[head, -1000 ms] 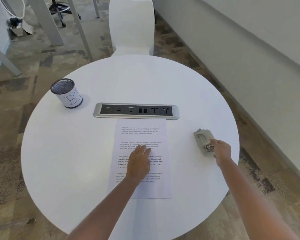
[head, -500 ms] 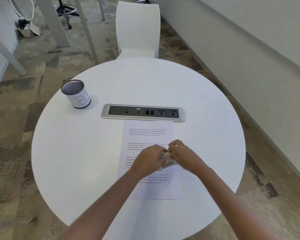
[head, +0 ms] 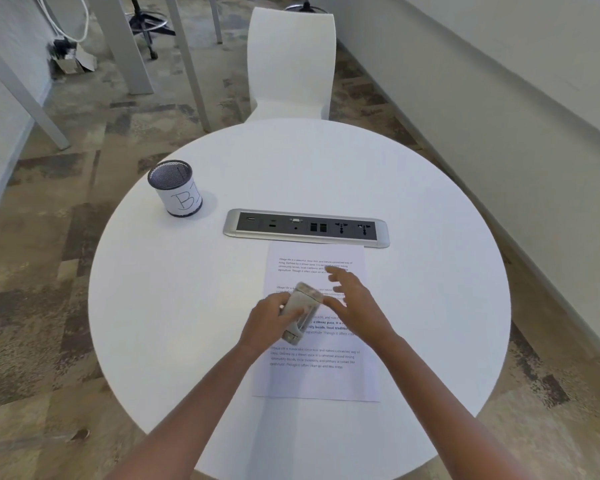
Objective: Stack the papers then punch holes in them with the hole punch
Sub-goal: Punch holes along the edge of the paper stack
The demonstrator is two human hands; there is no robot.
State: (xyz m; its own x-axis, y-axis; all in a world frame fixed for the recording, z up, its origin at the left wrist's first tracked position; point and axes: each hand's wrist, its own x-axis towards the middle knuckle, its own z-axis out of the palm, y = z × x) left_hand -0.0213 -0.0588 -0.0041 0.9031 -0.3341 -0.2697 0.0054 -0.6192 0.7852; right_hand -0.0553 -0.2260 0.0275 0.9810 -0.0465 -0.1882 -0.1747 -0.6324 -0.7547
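A stack of white printed papers (head: 317, 379) lies on the round white table (head: 174, 306), its top edge against the socket strip. My left hand (head: 269, 318) is shut on a grey hole punch (head: 300, 310) and holds it tilted above the middle of the papers. My right hand (head: 355, 299) hovers just right of the punch with its fingers spread, holding nothing. The hands hide part of the text.
A silver socket strip (head: 305, 228) is set into the table's middle. A mesh pen cup (head: 175, 187) marked "B" stands at the back left. A white chair (head: 291, 64) is tucked in at the far side. A wall runs along the right.
My right hand brought the hole punch from the table's right side over the papers. My left hand took hold of it, and my right hand has let go and spread.
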